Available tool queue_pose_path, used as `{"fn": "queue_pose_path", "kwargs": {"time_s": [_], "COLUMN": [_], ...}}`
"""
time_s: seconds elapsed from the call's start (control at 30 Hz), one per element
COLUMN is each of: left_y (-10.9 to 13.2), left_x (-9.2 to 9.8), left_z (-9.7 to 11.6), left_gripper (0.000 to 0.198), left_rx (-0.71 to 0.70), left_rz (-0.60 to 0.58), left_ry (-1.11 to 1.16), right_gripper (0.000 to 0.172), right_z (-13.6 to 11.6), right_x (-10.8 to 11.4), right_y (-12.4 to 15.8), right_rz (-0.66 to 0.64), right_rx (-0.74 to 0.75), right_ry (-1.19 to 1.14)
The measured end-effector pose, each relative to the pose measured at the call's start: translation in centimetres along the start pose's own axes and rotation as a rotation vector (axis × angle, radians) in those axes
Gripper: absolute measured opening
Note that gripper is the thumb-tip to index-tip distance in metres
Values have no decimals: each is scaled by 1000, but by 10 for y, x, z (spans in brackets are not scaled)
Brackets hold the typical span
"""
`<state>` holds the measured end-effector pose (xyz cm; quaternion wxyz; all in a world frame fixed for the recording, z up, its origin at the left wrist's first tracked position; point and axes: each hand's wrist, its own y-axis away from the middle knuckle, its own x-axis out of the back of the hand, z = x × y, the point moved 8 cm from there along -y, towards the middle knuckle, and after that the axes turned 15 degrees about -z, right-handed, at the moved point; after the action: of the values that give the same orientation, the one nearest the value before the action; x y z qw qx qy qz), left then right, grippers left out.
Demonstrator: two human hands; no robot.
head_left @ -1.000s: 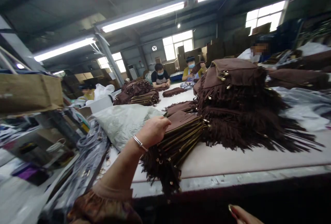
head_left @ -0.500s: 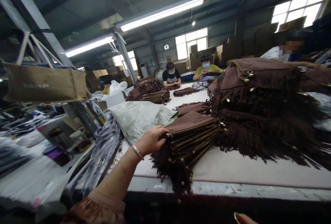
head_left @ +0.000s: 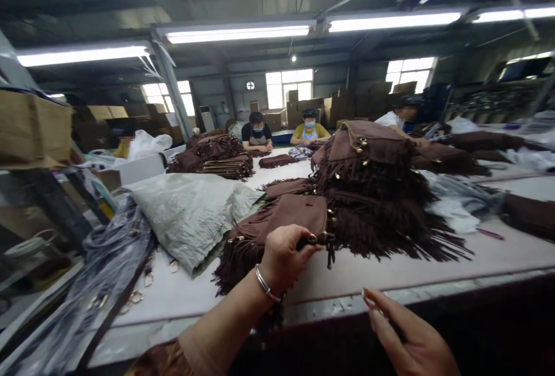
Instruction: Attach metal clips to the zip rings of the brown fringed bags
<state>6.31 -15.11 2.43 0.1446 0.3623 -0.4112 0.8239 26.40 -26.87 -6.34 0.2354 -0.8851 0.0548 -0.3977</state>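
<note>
My left hand point(head_left: 284, 254), with a silver bangle at the wrist, is closed on the near corner of a brown fringed bag point(head_left: 299, 211) with a gold zipper and rings. This bag lies over others at the table's front edge, its fringe hanging to the left. My right hand point(head_left: 407, 330) is off the front edge at the lower right, thumb and fingers pinched on a small shiny metal piece point(head_left: 366, 295). What kind of piece it is I cannot make out. A tall stack of brown fringed bags point(head_left: 373, 182) stands just beyond, to the right.
Grey-green plastic sheeting point(head_left: 195, 208) lies left of the bags. Farther left are plastic-wrapped straps point(head_left: 117, 254) with metal buckles. Another bag pile point(head_left: 212, 156) stands at the back left. Several people sit across the white table point(head_left: 368, 277). A purple pen point(head_left: 489, 233) lies at the right.
The view has turned right. My left hand has shifted right and nearer with the bag's corner, which now lies differently. My right hand has risen further into view with the metal piece.
</note>
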Motion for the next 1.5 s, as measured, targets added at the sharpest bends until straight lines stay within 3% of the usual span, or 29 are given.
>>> {"fn": "queue_pose_path", "kwargs": {"time_s": [0.07, 0.17, 0.4, 0.57, 0.73, 1.07, 1.5], "left_y": [2, 6, 7, 7, 7, 5, 11], "left_x": [-21, -39, -46, -51, -56, -62, -71], "left_z": [11, 22, 41, 46, 44, 47, 48], "left_gripper": [14, 8, 12, 16, 17, 20, 18], "left_rx": [-66, -138, -241, -251, -165, -129, -100], "left_rz": [-34, -62, -117, -160, -131, -148, -136], "left_ry": [-4, 8, 24, -20, -84, -153, -196], "right_gripper": [28, 28, 30, 29, 28, 28, 31], "right_z": [-17, -37, -35, -40, -47, -43, -44], "right_x": [14, 16, -7, -12, -22, 8, -10], "right_y": [-16, -41, -68, -71, -65, -62, -63], "right_rz": [76, 111, 92, 87, 23, 139, 131], "right_rx": [58, 122, 133, 131, 136, 82, 34], "right_ry": [67, 158, 336, 469, 677, 428, 684]}}
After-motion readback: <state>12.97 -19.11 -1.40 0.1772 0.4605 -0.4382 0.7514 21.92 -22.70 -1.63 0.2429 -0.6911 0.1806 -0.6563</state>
